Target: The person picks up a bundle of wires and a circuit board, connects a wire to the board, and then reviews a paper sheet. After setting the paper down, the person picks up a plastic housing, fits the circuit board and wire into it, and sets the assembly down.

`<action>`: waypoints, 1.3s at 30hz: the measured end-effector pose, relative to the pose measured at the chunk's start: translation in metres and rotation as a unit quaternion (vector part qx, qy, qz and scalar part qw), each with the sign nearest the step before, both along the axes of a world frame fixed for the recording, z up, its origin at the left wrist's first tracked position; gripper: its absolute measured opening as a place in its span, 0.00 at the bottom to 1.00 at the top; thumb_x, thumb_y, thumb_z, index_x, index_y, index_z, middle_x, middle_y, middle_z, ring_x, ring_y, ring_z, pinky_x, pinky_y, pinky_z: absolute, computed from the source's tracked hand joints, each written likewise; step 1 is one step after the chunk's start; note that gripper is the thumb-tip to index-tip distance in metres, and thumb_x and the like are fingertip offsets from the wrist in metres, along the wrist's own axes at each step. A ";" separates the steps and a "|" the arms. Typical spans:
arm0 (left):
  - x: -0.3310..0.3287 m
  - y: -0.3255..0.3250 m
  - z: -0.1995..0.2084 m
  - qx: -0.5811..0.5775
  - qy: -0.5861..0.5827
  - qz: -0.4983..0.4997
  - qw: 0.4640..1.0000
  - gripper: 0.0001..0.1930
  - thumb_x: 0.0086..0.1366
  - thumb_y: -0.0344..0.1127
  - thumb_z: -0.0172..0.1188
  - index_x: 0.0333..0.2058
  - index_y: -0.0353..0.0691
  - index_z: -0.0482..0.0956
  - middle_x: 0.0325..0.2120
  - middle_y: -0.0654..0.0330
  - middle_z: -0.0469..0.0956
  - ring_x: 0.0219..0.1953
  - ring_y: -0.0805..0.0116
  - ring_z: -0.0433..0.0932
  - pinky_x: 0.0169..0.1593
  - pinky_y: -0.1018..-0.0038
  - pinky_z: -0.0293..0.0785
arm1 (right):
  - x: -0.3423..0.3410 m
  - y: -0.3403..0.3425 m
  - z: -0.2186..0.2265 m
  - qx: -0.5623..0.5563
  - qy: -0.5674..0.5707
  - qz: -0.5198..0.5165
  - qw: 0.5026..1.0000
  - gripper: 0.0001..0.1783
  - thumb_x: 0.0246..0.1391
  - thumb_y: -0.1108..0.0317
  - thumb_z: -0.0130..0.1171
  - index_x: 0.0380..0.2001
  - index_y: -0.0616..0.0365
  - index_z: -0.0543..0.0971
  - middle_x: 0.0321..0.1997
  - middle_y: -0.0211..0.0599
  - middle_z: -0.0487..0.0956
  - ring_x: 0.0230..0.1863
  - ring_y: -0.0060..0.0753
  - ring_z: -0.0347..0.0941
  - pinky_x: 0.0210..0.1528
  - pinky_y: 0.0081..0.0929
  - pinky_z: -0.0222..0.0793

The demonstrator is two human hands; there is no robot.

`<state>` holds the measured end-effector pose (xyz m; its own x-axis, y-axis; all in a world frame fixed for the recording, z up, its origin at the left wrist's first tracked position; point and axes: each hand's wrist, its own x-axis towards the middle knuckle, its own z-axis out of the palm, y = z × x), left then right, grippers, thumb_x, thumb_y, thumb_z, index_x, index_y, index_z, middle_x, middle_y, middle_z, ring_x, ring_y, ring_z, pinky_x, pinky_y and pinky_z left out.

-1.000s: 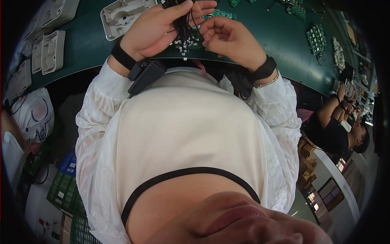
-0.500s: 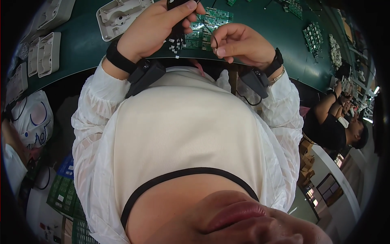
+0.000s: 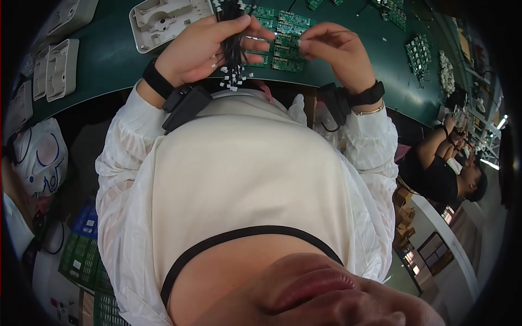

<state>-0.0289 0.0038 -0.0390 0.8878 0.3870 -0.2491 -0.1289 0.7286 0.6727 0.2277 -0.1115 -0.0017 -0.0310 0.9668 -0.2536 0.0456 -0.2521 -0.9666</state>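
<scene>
A bundle of black cables (image 3: 232,50) with small white plugs hangs from my left hand (image 3: 198,48). Thumb and palm clamp it, while the other fingers stretch out behind. My right hand (image 3: 341,53) is pinched at the fingertips over the right edge of the circuit boards. A tiny whitish bit shows at those fingertips, too small to name. Green circuit boards (image 3: 289,41) lie in joined panels on the green table, just beyond and between my hands. Part of them is hidden behind the cables and fingers.
A pale plastic housing (image 3: 163,27) lies left of the boards, with more housings (image 3: 61,70) farther left. More boards (image 3: 420,57) and a heap of white parts (image 3: 447,73) lie to the right on the table (image 3: 364,49). A co-worker (image 3: 440,165) sits at far right.
My left hand has turned and opened its fingers, so more of the cable bundle shows. My right hand has moved right and slightly away from me; the dark wire at its fingers no longer shows.
</scene>
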 end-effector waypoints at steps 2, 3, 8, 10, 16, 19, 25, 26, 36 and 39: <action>0.003 -0.004 -0.002 -0.005 0.021 -0.010 1.000 0.15 0.76 0.41 0.51 0.48 0.34 0.76 0.49 0.55 0.79 0.50 0.67 0.79 0.52 0.68 0.82 | -0.001 0.004 -0.003 0.014 -0.040 -0.019 0.999 0.06 0.60 0.74 0.61 0.40 0.63 0.80 0.37 0.38 0.83 0.37 0.29 0.80 0.40 0.23 0.76; 0.003 -0.005 -0.003 -0.007 0.032 -0.015 0.999 0.15 0.75 0.41 0.52 0.48 0.35 0.77 0.48 0.56 0.79 0.48 0.69 0.80 0.50 0.68 0.83 | -0.002 0.006 -0.005 -0.010 0.007 -0.029 1.000 0.07 0.61 0.73 0.61 0.41 0.63 0.80 0.38 0.38 0.83 0.38 0.29 0.80 0.40 0.23 0.75; 0.004 -0.001 -0.017 -0.029 0.029 -0.014 0.999 0.14 0.74 0.41 0.54 0.48 0.36 0.77 0.44 0.59 0.79 0.42 0.73 0.79 0.50 0.69 0.83 | 0.002 0.013 -0.015 -0.075 0.176 -0.048 0.980 0.08 0.62 0.72 0.60 0.42 0.62 0.80 0.40 0.38 0.82 0.40 0.28 0.79 0.40 0.23 0.75; 0.004 0.000 -0.015 -0.028 0.032 -0.012 0.999 0.14 0.74 0.41 0.55 0.48 0.37 0.77 0.42 0.61 0.78 0.40 0.75 0.77 0.50 0.69 0.83 | 0.006 0.013 -0.018 -0.083 0.215 -0.051 0.972 0.08 0.62 0.71 0.60 0.43 0.62 0.81 0.41 0.38 0.82 0.40 0.28 0.79 0.41 0.23 0.75; -0.003 0.001 -0.024 -0.027 0.031 -0.017 0.999 0.14 0.74 0.41 0.55 0.48 0.37 0.77 0.42 0.61 0.78 0.40 0.76 0.77 0.50 0.69 0.83 | 0.003 0.012 -0.018 -0.059 0.112 -0.047 0.991 0.07 0.59 0.74 0.62 0.41 0.63 0.81 0.41 0.38 0.82 0.42 0.28 0.79 0.45 0.24 0.75; -0.005 0.002 -0.028 -0.016 0.020 -0.017 1.000 0.14 0.74 0.41 0.55 0.48 0.37 0.78 0.41 0.62 0.78 0.39 0.76 0.76 0.50 0.69 0.83 | 0.000 0.014 -0.015 -0.026 0.013 -0.054 0.998 0.06 0.58 0.74 0.64 0.38 0.63 0.82 0.39 0.37 0.83 0.41 0.26 0.79 0.45 0.22 0.75; -0.002 -0.004 -0.027 -0.031 0.018 -0.017 0.999 0.15 0.75 0.40 0.52 0.49 0.34 0.77 0.44 0.58 0.79 0.46 0.70 0.79 0.53 0.68 0.82 | -0.003 0.027 -0.032 0.136 -0.274 -0.054 0.951 0.07 0.54 0.72 0.68 0.33 0.64 0.82 0.31 0.31 0.83 0.34 0.20 0.78 0.40 0.17 0.74; -0.001 -0.005 -0.026 -0.045 0.017 -0.015 0.999 0.16 0.75 0.40 0.52 0.50 0.33 0.76 0.46 0.57 0.79 0.48 0.68 0.79 0.53 0.68 0.82 | -0.010 0.030 -0.029 0.136 -0.273 -0.051 0.951 0.07 0.54 0.72 0.68 0.33 0.64 0.82 0.31 0.31 0.83 0.34 0.20 0.78 0.40 0.17 0.74; 0.007 -0.009 -0.021 -0.054 0.020 0.007 0.998 0.18 0.77 0.39 0.47 0.55 0.29 0.72 0.56 0.49 0.76 0.59 0.59 0.76 0.59 0.69 0.76 | -0.028 0.038 -0.018 0.283 -0.404 0.003 0.870 0.08 0.47 0.75 0.65 0.33 0.61 0.77 0.29 0.50 0.80 0.29 0.56 0.77 0.32 0.41 0.72; 0.008 -0.010 -0.023 -0.055 0.009 0.007 0.998 0.19 0.77 0.38 0.46 0.57 0.29 0.71 0.57 0.49 0.75 0.60 0.60 0.75 0.59 0.69 0.76 | -0.026 0.039 -0.011 0.200 -0.513 0.020 0.834 0.07 0.48 0.75 0.64 0.32 0.60 0.78 0.28 0.50 0.80 0.30 0.57 0.77 0.32 0.42 0.72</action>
